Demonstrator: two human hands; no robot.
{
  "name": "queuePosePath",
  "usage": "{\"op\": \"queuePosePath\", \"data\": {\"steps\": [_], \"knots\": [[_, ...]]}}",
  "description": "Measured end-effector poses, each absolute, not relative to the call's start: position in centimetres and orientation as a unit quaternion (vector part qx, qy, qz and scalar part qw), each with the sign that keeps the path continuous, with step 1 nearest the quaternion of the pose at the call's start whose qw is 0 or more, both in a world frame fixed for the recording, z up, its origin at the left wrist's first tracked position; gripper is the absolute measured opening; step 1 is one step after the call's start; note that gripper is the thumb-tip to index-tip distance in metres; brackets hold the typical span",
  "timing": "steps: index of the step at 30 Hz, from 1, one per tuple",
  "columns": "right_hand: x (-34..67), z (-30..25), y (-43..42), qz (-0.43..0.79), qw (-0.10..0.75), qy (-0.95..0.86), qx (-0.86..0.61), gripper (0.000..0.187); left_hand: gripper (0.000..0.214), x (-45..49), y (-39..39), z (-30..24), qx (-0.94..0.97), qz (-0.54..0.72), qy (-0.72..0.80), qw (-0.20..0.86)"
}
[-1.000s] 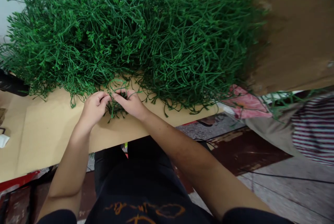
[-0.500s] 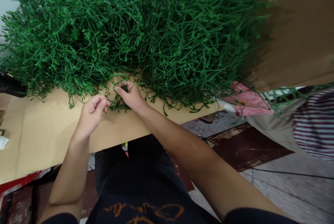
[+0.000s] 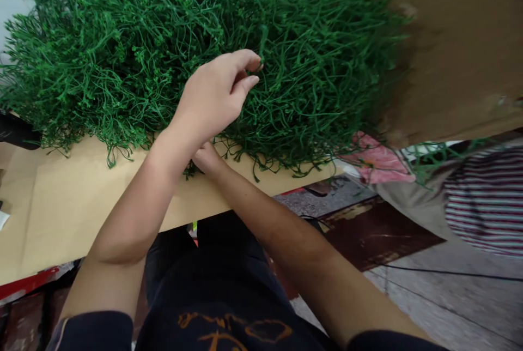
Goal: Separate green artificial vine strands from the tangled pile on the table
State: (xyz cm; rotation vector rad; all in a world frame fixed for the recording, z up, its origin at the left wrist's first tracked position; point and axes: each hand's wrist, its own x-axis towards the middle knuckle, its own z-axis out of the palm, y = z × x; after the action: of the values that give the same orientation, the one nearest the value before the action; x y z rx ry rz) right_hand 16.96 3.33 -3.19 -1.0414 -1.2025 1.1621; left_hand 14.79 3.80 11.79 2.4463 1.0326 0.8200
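A big heap of green plastic sprigs (image 3: 134, 62) covers the back of a cardboard-topped table (image 3: 69, 204). My left hand (image 3: 218, 95) is raised over the heap's middle, thumb and fingers curled toward a strand at the fingertips; whether it grips the strand is unclear. My right hand (image 3: 206, 157) lies lower, at the heap's front edge on the cardboard, mostly hidden behind my left wrist, so its fingers do not show. A small green sprig sits by it.
A large cardboard sheet (image 3: 449, 46) leans in at the upper right. Pink cloth (image 3: 376, 163) lies at the table's right end. Another person in a striped garment (image 3: 486, 204) is at the right edge. Below the table are my dark-clothed lap and a worn floor.
My left hand has left the small sprig at the table's front and risen up and right over the heap. My right hand stays at the heap's front edge.
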Motion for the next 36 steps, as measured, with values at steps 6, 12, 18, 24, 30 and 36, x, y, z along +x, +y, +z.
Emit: {"op": "queuePosePath", "data": {"steps": [6, 12, 18, 24, 30, 36], "knots": [[17.2, -2.8, 3.1, 0.499, 0.560, -0.498, -0.435, 0.027, 0.014, 12.5, 5.7, 9.5, 0.841, 0.305, 0.404, 0.193], [16.7, -1.9, 3.0, 0.521, 0.573, -0.489, -0.402, 0.036, 0.035, 4.7, 2.3, 5.5, 0.820, 0.204, 0.501, 0.185], [16.9, -1.9, 2.5, 0.518, 0.571, -0.487, -0.410, 0.046, 0.031, 3.0, 1.9, 2.1, 0.739, 0.245, 0.549, 0.305], [17.2, -1.5, 2.1, 0.537, 0.561, -0.485, -0.403, 0.046, 0.024, 3.4, 1.9, 3.1, 0.747, 0.245, 0.495, 0.370], [17.2, -1.6, 2.0, 0.537, 0.551, -0.518, -0.373, 0.047, 0.025, 3.2, 2.0, 2.8, 0.741, 0.264, 0.501, 0.362], [16.9, -1.9, 2.1, 0.529, 0.536, -0.540, -0.375, 0.031, 0.031, 2.8, 1.6, 2.7, 0.755, 0.269, 0.454, 0.389]]}}
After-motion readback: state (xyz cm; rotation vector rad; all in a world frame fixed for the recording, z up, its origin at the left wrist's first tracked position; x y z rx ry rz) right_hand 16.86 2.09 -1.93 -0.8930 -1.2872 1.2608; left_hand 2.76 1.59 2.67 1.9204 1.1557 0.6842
